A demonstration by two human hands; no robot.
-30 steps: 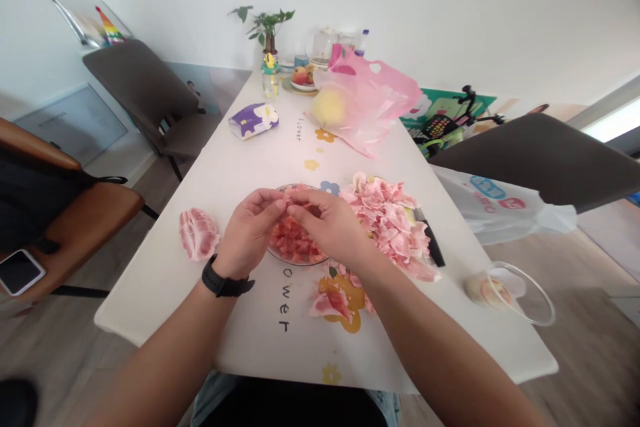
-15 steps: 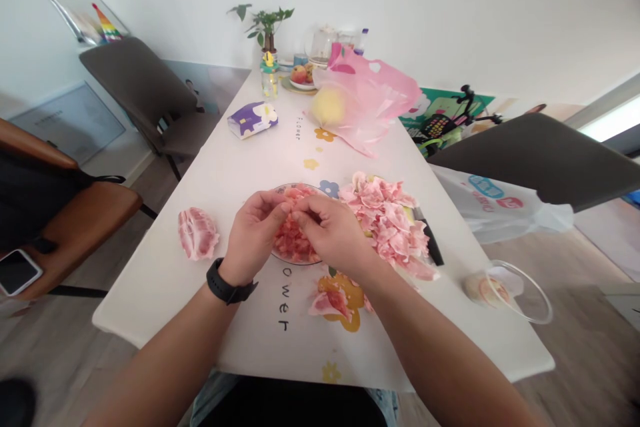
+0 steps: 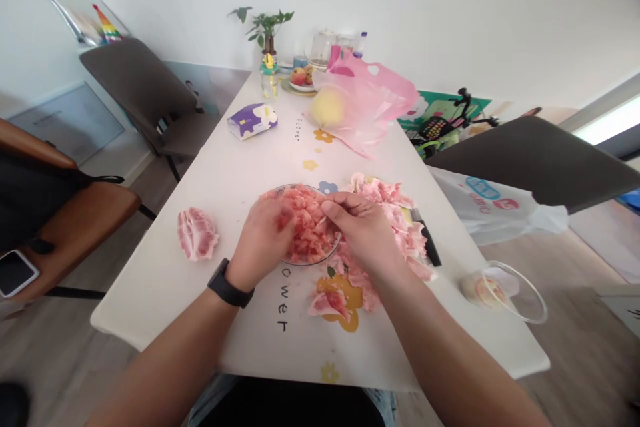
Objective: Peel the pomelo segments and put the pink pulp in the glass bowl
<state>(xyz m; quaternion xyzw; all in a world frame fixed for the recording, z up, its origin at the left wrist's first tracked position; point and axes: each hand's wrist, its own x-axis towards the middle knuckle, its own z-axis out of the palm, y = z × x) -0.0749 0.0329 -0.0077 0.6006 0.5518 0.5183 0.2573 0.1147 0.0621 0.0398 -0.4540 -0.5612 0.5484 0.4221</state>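
A patterned-rim plate heaped with small pieces of raw meat stands before me. My left hand, wearing a black watch, is over its left side; motion smears the fingers, so their hold is unclear. At the plate's right rim, my right hand is closed in a pinch on a piece of raw meat, mostly hidden by the fingers. Beyond that hand lies a pile of thin pale meat slices, with a dark knife along its right side. A loose slice rests nearer me.
A marbled meat chunk lies left of the plate. Further back are a tissue pack, a pink plastic bag, a fruit plate and a potted plant. A clear tub is near the right edge.
My hands were together over the plate and have moved apart: the left down and slightly left, the right to the plate's right rim. More of the meat on the plate shows between them.
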